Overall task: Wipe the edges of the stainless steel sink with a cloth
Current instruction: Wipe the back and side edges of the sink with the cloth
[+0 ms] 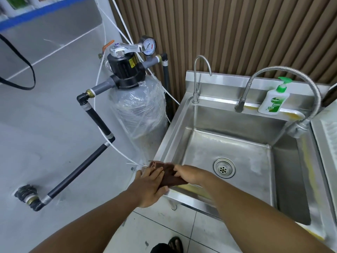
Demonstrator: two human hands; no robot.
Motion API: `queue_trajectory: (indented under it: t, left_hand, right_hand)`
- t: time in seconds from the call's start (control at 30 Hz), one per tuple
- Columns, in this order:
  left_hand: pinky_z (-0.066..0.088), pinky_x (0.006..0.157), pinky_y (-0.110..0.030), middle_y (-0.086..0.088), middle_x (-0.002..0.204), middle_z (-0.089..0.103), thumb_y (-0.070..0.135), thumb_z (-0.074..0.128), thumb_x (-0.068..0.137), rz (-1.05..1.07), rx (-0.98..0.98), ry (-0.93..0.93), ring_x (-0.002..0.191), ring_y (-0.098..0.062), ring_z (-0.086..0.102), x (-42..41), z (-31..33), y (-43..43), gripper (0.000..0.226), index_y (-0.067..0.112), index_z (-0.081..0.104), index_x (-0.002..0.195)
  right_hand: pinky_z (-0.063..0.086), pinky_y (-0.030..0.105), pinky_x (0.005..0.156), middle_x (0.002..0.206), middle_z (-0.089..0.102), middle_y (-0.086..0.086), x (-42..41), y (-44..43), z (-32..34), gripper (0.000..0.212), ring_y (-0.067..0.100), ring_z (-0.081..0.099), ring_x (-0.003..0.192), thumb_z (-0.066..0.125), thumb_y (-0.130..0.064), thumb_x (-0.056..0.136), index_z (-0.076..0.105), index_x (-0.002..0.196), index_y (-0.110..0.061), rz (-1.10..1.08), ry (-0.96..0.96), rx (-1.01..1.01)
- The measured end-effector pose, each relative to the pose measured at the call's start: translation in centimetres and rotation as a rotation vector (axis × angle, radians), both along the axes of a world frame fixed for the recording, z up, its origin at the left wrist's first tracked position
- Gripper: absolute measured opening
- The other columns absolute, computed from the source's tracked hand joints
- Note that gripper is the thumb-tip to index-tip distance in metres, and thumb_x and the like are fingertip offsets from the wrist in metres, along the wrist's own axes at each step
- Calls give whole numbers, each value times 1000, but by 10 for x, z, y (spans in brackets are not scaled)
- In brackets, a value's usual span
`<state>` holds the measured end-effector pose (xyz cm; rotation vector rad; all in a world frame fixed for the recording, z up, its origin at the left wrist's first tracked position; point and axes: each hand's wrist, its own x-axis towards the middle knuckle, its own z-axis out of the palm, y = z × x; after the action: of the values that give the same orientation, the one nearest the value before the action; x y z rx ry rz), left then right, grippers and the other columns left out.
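Observation:
A stainless steel sink (pixel 168 132) fills the right half of the view, with a round drain (pixel 224 168) in its basin. A dark brown cloth (pixel 170 177) lies on the sink's front left corner. My left hand (pixel 152 185) lies flat on the cloth with straight fingers, the thumb at the rim's front edge. My right hand (pixel 189 173) grips the cloth's right side, fingers curled round it over the inner rim.
A thin gooseneck tap (pixel 196 77) and a flexible hose tap (pixel 299 84) rise from the back ledge, next to a soap pump bottle (pixel 273 100). A plastic-wrapped filter tank (pixel 140 108) with black pipes (pixel 80 168) stands left of the sink.

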<state>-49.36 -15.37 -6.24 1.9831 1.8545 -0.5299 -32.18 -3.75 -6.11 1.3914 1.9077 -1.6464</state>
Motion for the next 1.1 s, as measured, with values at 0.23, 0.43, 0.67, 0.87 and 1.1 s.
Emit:
queue_trajectory:
  t: [0.23,0.43,0.67,0.87,1.1]
  left_hand:
    - [24,107,-50,-3,157,31,74,-12,84,-17,117,51,142,-28,24,13,2,-23,101,18,29,156]
    - [2,123,-50,0,166,23,62,6,100,-95,311,-47,154,-22,13,6,-5,1,75,19,23,159]
    - [-11,123,-41,-3,170,5,62,-15,94,-115,260,-119,154,-13,-13,6,-35,1,86,14,8,161]
    - [-19,121,-40,-6,169,-2,67,-24,85,65,282,-126,154,-17,-17,32,-41,-7,95,13,1,160]
    - [-21,121,-42,-10,169,-4,67,-3,95,150,275,-97,154,-20,-16,62,-36,-18,86,10,2,160]
  right_hand:
    - [35,32,69,83,53,-3,12,-6,1,35,15,48,76,31,-51,93,51,75,-30,100,-38,151]
    - [41,33,78,109,62,15,5,-4,6,30,30,61,97,38,-18,104,63,109,-3,389,-109,431]
    - [44,34,74,89,60,4,9,-8,-12,29,24,60,83,36,-32,95,56,82,-15,428,-190,365]
    - [41,38,77,81,52,-1,16,-10,-11,25,18,51,74,27,-37,84,45,71,-24,420,-244,344]
    - [44,40,80,83,53,-2,34,-11,-16,29,20,53,77,35,-36,93,48,70,-23,445,-266,380]
